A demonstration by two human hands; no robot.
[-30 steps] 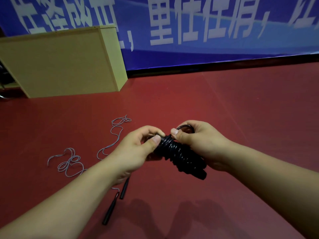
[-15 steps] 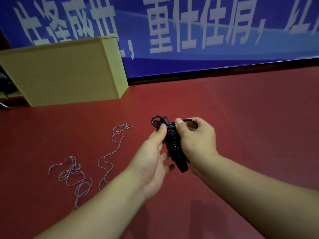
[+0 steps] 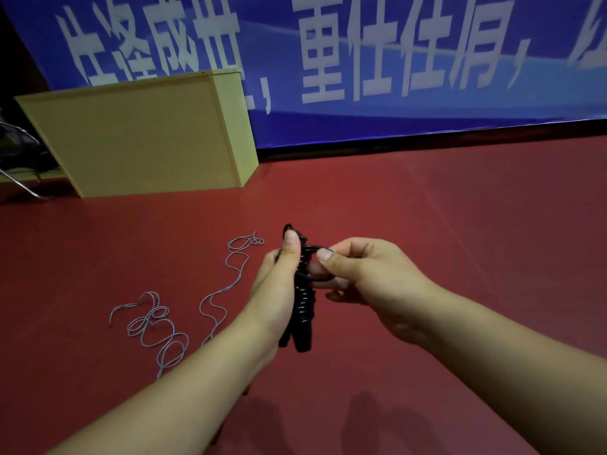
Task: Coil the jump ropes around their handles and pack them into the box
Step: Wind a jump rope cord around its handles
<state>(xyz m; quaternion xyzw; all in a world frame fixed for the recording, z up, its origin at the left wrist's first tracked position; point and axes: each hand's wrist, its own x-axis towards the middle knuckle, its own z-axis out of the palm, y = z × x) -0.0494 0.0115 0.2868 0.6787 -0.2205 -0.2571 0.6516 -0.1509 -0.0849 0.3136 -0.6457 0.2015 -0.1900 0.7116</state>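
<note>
While the left hand (image 3: 279,290) is gripping the black coiled jump rope (image 3: 303,310) upright at the centre, the right hand (image 3: 364,274) is pinching its loose loop. A grey rope (image 3: 157,326) is lying on the red floor (image 3: 460,224) at eight o'clock, the yellow box (image 3: 138,139) at ten o'clock. White Chinese characters, among them "重任在肩", are showing on the blue banner (image 3: 394,119).

Blue banner (image 3: 394,119) on the back wall: large white Chinese characters, partly cropped; "重" and "肩" are legible
</note>
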